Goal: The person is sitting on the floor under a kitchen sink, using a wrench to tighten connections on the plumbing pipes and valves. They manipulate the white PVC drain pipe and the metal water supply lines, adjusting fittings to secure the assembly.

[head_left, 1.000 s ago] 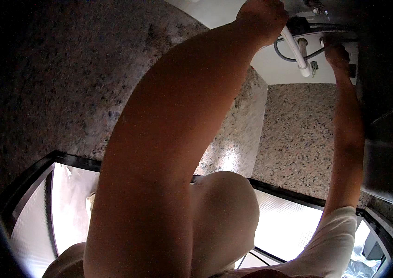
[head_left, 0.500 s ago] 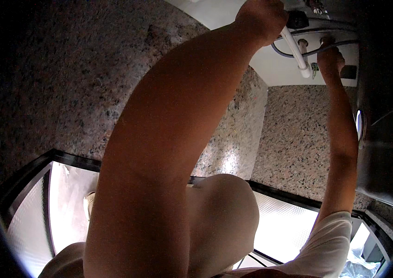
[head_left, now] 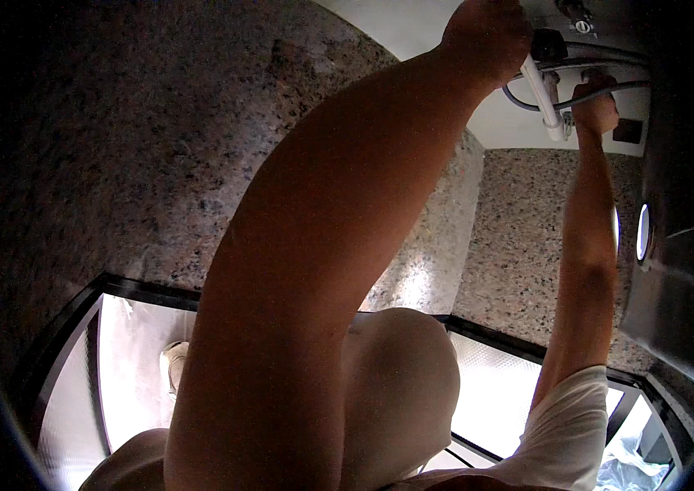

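The white pipe (head_left: pixel 542 98) looks stiff, light, best held mid-length; left hand (head_left: pixel 490 41) overlaps it, right hand (head_left: pixel 597 108) sits beside it, grips unclear.

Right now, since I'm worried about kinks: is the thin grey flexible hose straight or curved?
Curved: the thin grey flexible hose bends round near the straight white plastic pipe. Whether it kinks, I cannot tell.

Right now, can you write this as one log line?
left hand: at upper end of white pipe, grip unclear | right hand: by grey hose, grip unclear | around: speckled stone wall
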